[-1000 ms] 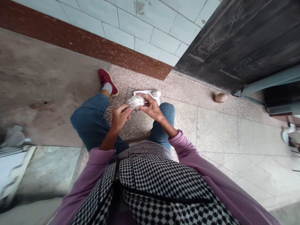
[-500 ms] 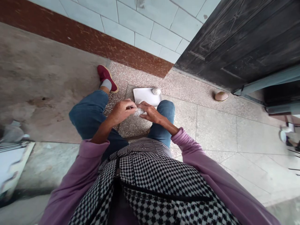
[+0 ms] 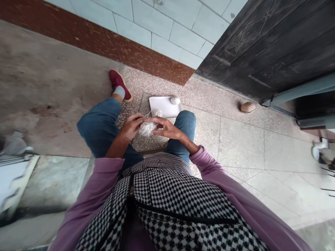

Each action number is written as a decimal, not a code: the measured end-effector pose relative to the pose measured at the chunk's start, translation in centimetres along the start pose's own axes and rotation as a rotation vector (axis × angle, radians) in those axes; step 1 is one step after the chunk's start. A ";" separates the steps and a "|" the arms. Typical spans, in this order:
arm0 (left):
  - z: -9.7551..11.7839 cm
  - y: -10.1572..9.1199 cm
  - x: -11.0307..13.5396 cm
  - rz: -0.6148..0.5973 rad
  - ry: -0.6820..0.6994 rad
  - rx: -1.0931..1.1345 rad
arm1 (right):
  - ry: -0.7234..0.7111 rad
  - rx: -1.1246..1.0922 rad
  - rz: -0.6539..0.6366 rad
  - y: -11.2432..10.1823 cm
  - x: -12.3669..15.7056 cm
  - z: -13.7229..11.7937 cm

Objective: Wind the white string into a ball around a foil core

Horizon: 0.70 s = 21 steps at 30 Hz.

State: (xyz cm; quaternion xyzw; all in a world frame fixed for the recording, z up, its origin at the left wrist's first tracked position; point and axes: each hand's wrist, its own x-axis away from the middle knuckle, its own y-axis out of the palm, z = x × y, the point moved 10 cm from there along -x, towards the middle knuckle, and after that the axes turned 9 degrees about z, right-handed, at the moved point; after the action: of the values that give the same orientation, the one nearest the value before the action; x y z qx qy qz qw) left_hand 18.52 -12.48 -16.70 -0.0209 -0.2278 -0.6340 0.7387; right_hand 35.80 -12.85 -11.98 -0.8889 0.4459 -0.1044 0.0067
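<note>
Above the knees, head view: one thread bundle (image 3: 146,129), white, fibrous, loosely rounded, clamped between left hand (image 3: 131,125) and right hand (image 3: 165,129), both grips closed on it. Speckled terrazzo floor (image 3: 235,139) beyond carries one flat square white tray (image 3: 163,106). Two small wound balls: far ball (image 3: 175,100) on its far corner, near ball (image 3: 156,112) at its near left corner. Bare floor lies open rightward. One red shoe (image 3: 120,83) far left.
</note>
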 end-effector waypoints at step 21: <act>0.9 2.1 3.0 -0.035 0.072 -0.142 | -0.087 0.345 0.477 -5.8 -1.2 -5.0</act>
State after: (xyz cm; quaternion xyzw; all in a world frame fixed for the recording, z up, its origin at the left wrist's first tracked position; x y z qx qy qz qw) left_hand 20.55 -14.54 -14.25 -0.0463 -0.1559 -0.6615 0.7321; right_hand 38.74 -8.01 -6.71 -0.7484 0.6173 -0.1359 0.2009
